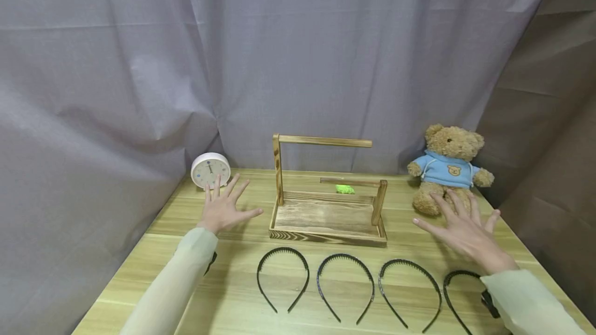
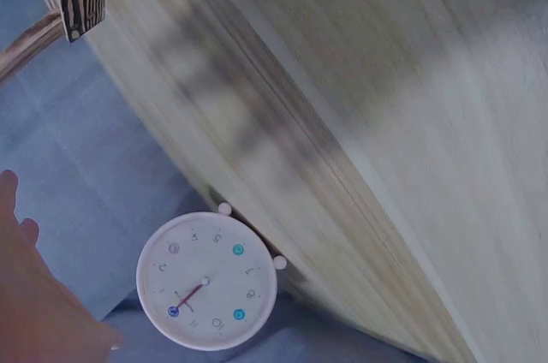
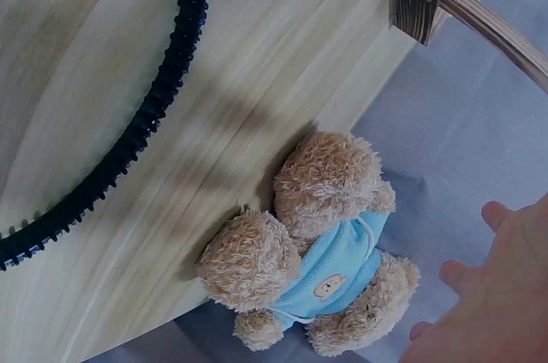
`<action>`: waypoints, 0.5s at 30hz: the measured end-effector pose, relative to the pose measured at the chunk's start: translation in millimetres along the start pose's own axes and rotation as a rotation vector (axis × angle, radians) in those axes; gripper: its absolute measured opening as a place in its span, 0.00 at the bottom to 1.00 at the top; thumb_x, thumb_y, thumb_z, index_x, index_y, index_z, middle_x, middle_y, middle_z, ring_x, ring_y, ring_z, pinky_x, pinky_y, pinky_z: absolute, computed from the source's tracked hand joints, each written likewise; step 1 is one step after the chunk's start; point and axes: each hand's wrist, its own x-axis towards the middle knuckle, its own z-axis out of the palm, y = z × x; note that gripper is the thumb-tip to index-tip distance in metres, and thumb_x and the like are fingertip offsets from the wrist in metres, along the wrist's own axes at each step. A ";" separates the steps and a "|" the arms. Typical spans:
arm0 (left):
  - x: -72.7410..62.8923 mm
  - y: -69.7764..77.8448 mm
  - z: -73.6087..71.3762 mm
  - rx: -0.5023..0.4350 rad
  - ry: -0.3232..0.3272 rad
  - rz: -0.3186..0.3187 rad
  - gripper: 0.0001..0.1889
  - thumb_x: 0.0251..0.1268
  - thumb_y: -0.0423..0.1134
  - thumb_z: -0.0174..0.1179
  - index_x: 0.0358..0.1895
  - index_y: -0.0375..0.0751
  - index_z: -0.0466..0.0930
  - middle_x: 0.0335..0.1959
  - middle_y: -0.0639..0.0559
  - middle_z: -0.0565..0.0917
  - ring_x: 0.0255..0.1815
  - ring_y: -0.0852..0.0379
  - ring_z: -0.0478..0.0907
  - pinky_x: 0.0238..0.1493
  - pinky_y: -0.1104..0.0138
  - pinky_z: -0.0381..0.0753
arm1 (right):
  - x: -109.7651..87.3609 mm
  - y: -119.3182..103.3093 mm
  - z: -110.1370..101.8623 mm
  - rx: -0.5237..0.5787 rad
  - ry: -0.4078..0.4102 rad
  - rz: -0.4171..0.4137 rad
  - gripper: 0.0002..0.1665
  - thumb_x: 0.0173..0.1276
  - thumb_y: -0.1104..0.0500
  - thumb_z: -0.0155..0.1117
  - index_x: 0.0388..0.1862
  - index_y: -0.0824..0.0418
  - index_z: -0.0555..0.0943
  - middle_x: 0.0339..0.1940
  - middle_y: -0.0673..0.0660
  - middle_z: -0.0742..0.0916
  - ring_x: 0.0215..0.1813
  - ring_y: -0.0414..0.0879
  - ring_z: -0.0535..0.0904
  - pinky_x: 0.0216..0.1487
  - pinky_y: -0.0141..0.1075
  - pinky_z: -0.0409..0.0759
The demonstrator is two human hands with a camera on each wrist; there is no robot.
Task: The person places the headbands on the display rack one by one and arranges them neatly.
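Note:
My left hand (image 1: pixel 223 210) hovers over the table's left side with its fingers spread, holding nothing. Just behind it stands a round white clock (image 1: pixel 203 172), which the left wrist view also takes in. On the right, my right hand (image 1: pixel 465 231) is spread the same way, its fingertips overlapping the legs of a teddy bear (image 1: pixel 449 169) in a blue hoodie. Between the hands sits a wooden stand (image 1: pixel 326 213) with a shallow tray base and two horizontal bars. In front lie several black toothed headbands (image 1: pixel 304 262) in a row; my right forearm partly hides the rightmost headband (image 1: pixel 447 293).
A bright green fuzzy object (image 1: pixel 344 189) shows behind the stand's tray. Grey curtains (image 1: pixel 298 66) hang close behind the wooden table (image 1: pixel 153 273) and along its sides.

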 end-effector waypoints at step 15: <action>7.2 34.8 24.6 -0.673 -0.175 -0.161 0.30 0.70 0.45 0.56 0.66 0.24 0.67 0.54 0.28 0.79 0.53 0.39 0.80 0.57 0.51 0.82 | -45.1 33.2 -10.9 0.019 -0.241 0.156 0.61 0.64 0.26 0.51 0.68 0.81 0.59 0.58 0.91 0.64 0.54 0.84 0.63 0.46 0.71 0.70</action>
